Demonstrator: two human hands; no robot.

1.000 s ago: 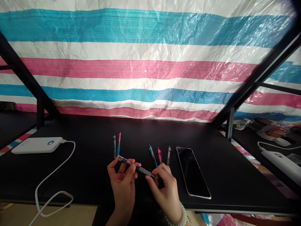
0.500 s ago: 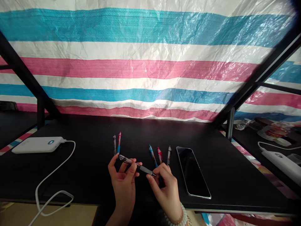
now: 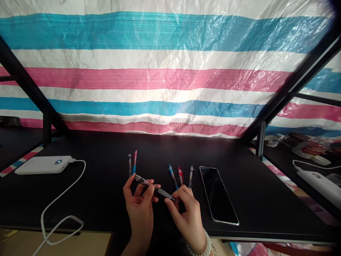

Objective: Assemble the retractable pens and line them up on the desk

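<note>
Both my hands hold one clear-barrelled pen [image 3: 155,188] with a grey grip, just above the black table [image 3: 106,185]. My left hand [image 3: 140,206] pinches the barrel end. My right hand [image 3: 188,213] pinches the tip end between thumb and fingers. Behind my left hand two pens [image 3: 132,163] lie side by side, one grey, one with a red top and blue grip. Behind my right hand lie three more pens [image 3: 181,175]: blue, red and grey.
A dark phone [image 3: 218,195] lies face up to the right of the pens. A white power bank [image 3: 44,164] with a white cable [image 3: 60,206] sits at the left. A striped tarp hangs behind. Black frame bars slant at both sides. Another white power bank [image 3: 321,183] lies far right.
Hardly anything differs. Both hands keep the same pen, with only a slight shift of the fingers and of the view.
</note>
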